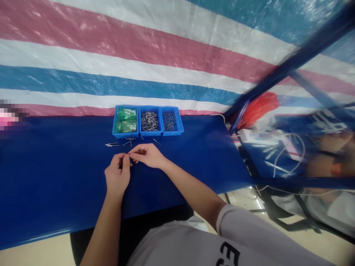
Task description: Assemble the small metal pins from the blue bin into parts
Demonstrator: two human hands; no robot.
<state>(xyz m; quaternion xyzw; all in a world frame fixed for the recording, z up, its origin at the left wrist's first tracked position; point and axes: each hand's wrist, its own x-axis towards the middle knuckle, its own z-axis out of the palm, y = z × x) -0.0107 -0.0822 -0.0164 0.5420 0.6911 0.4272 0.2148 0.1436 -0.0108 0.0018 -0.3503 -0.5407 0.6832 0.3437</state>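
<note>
My left hand (118,171) is closed in a pinch, thumb against forefinger, just in front of the blue bins. My right hand (148,155) meets it from the right, its fingertips pinched together at the left thumb. Whatever is between the fingertips is too small to make out. Beyond the hands, several thin metal pieces that look like blind rivets (112,144) lie loose on the blue table (177,177). Another loose metal piece (156,142) lies to the right, near the middle and right bins.
Three joined blue bins stand at the back: the left bin (114,127) with green bags (128,125), the middle bin (151,133) with many metal pieces, the right bin (180,130) with thin pins. A blue frame post (260,85) and another person's arm (324,162) are at right.
</note>
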